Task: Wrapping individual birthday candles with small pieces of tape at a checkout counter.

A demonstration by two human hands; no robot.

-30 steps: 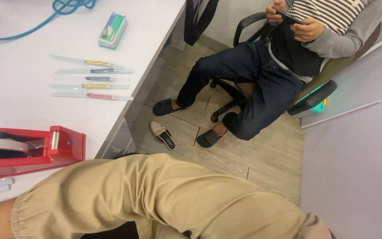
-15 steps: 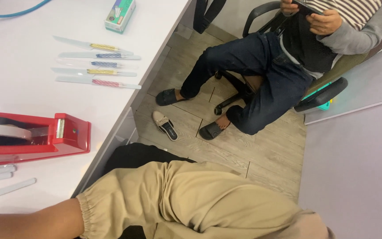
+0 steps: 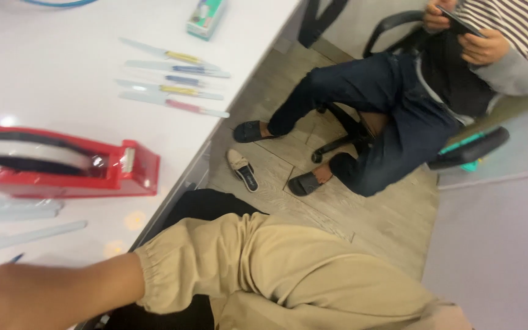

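The smooth white table [image 3: 62, 73] fills the upper left. At 6 o'clock the person's arm in a soft, gathered beige sleeve [image 3: 264, 269] reaches to 8 o'clock; the hand is cut by the frame edge, so I cannot tell its grip. The glossy red tape dispenser [image 3: 62, 168] sits at 9 o'clock. Four thin wrapped pens [image 3: 172, 85] lie parallel at 11 o'clock.

My white surface [image 3: 62, 98] fills the left of the frame. On it a red tape dispenser [image 3: 62, 165] sits at middle left, four wrapped pens [image 3: 169, 85] lie in a row above it, a small box [image 3: 206, 17] at top, and clear wrapped items [image 3: 19, 223] at lower left.
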